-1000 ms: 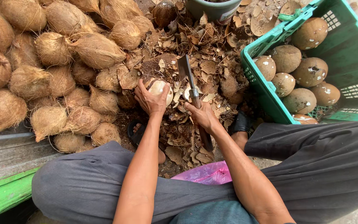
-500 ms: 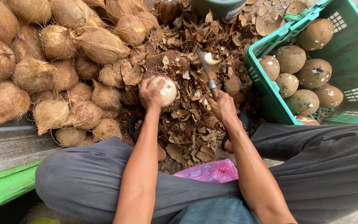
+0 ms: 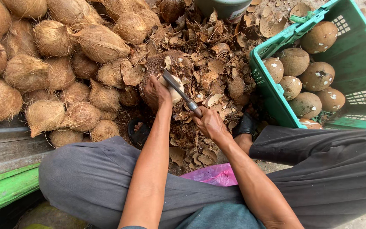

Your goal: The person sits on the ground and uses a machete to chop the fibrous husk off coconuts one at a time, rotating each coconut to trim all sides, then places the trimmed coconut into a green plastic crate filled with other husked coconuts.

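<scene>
Pale, partly husked coconut (image 3: pixel 173 90) sits in the left hand (image 3: pixel 156 92), whose grip is closed around its near side, holding it above the heap of husk scraps (image 3: pixel 204 68) on the ground. Right hand (image 3: pixel 210 124) is closed in a full grip on the handle of a cleaver-type knife (image 3: pixel 178 90); the blade runs up and to the left from the hand, and its flat lies across the top of the coconut, touching it.

Unhusked coconuts (image 3: pixel 56 63), brown and fibrous, are piled to the left of the left hand and extend to the upper edge of the view. Green plastic crate (image 3: pixel 272 91) stands to the right of the scraps and contains husked coconuts (image 3: pixel 306 80), rounded and grey-brown with pale patches.

Both forearms extend forward between the person's knees, which are covered in dark grey trousers (image 3: pixel 85 182). Black sandals (image 3: pixel 140 131) are visible on the feet, one below each hand. Pink plastic bag (image 3: pixel 217 174) lies between the legs, just beside the right forearm.
</scene>
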A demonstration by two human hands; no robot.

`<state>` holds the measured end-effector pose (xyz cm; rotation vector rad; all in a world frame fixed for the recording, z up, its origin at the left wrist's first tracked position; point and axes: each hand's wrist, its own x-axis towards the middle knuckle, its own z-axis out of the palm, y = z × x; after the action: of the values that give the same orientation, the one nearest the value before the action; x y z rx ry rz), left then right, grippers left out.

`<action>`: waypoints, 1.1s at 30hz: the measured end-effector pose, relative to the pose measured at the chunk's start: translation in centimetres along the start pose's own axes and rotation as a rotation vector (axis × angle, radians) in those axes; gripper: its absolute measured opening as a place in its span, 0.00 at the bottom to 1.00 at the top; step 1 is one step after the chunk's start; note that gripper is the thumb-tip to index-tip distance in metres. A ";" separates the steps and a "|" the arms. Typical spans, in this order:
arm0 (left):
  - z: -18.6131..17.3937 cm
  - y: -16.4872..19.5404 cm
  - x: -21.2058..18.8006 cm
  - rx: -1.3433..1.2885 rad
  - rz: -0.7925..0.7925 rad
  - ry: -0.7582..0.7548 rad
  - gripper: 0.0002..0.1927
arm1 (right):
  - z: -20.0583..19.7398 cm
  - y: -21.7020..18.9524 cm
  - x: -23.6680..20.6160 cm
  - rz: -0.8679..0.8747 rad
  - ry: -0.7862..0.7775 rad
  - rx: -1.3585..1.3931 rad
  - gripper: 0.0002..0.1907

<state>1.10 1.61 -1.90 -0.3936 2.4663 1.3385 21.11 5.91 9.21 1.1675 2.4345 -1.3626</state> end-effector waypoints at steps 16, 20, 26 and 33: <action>0.0 0.3 -1.3 0.047 0.006 0.029 0.22 | 1.1 3.1 1.4 0.027 0.019 0.042 0.17; 0.1 0.3 -1.5 0.110 0.151 0.010 0.25 | 1.6 3.2 1.9 -0.181 0.076 -0.039 0.14; -0.2 0.7 -1.0 0.006 -0.015 0.033 0.21 | 0.0 2.6 1.1 -0.054 0.153 0.048 0.19; 0.5 0.4 -0.8 0.011 -0.117 0.031 0.21 | 0.1 1.8 1.0 0.072 0.007 0.042 0.13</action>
<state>1.80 2.34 -1.58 -0.5506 2.4334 1.2808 21.62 6.94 7.55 1.2583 2.3546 -1.3977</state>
